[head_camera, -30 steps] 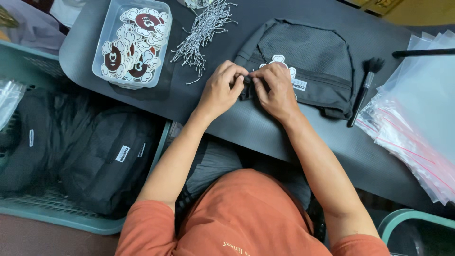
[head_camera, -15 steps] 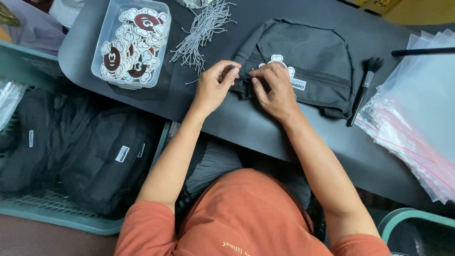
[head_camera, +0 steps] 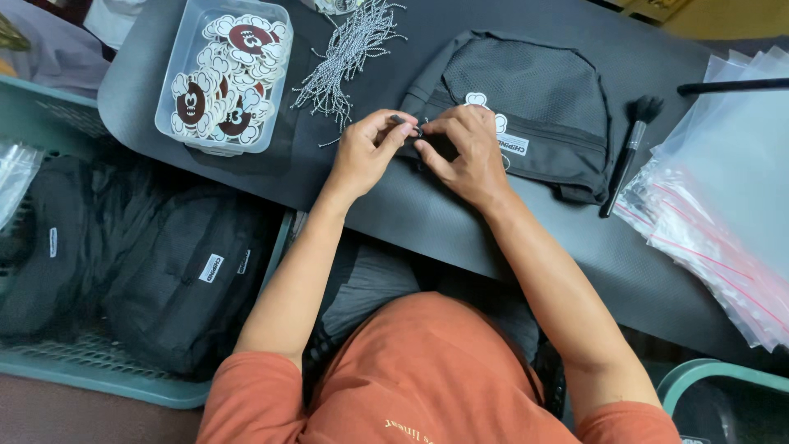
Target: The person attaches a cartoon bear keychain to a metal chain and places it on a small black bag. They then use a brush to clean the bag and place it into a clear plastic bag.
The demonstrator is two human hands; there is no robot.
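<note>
We're working at the near-left corner of the black bag (head_camera: 526,107) lying on the dark table (head_camera: 427,222). Left hand (head_camera: 366,156) is pinching a small dark piece, likely a zipper pull, too small to confirm. Right hand (head_camera: 464,152) is pressing and gripping the bag's edge, fingertips meeting the left's. Clear tray of round stickers (head_camera: 226,74) is sitting to the left, pile of ball chains (head_camera: 349,53) just beyond the hands, makeup brush (head_camera: 629,152) right of the bag.

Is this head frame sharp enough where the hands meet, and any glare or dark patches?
Head view: even light, left hand and right hand sharp on the black bag; mild sheen on the plastic bags; bags in the crate merge into shadow.
</note>
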